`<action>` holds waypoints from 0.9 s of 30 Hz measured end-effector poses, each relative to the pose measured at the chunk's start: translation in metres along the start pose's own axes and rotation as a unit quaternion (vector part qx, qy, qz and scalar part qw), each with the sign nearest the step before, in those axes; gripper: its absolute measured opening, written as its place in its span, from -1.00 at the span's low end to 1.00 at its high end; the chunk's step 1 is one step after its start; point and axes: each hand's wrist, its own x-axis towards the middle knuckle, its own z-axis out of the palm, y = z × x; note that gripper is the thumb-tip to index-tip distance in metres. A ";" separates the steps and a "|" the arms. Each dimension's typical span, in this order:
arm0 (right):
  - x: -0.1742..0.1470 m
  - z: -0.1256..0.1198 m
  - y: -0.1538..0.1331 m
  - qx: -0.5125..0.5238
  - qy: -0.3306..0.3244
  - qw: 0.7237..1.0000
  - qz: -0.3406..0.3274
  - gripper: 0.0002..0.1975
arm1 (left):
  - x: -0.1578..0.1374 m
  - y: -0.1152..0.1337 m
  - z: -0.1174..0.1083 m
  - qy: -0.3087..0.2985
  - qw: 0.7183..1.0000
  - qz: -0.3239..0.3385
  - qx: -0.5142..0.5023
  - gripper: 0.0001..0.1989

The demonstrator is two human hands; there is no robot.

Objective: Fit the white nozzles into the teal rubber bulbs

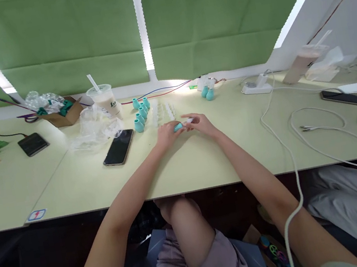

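My left hand (166,134) is closed round a small teal bulb-shaped piece (178,127), low over the table. My right hand (202,124) meets it from the other side, its fingers pinching a small whitish, clear-looking part (189,120) close to the teal piece. Fingers partly hide both parts, so whether they are joined cannot be told. Just beyond my left hand, several teal bulbs (141,116) stand with openings upward. Beside them lie rows of small clear parts (170,111). Further back on the right are teal bulbs with clear tops (208,93).
A black phone (119,148) lies left of my left hand, near a crumpled plastic bag (94,127) and a drink cup (104,101). Behind stands a cardboard box (66,115). A white cable (277,134) runs from a power strip (256,87) over the table's front edge.
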 end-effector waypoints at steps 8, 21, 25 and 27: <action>0.004 0.013 -0.003 0.083 -0.018 0.996 0.020 -0.15 | 0.006 -0.002 -0.005 0.025 0.945 0.023 -0.324 -0.55; 0.004 0.027 -0.005 0.039 0.000 0.999 0.019 -0.53 | 0.006 -0.009 -0.001 0.029 0.976 -0.005 -0.215 -0.54; 0.008 0.008 -0.002 0.065 0.048 0.997 0.011 -0.54 | 0.016 -0.026 -0.004 0.102 0.975 -0.010 -0.196 -0.52; 0.010 -0.003 0.001 0.083 0.081 0.993 0.005 -0.55 | 0.020 -0.035 -0.011 0.173 0.962 -0.006 -0.210 -0.52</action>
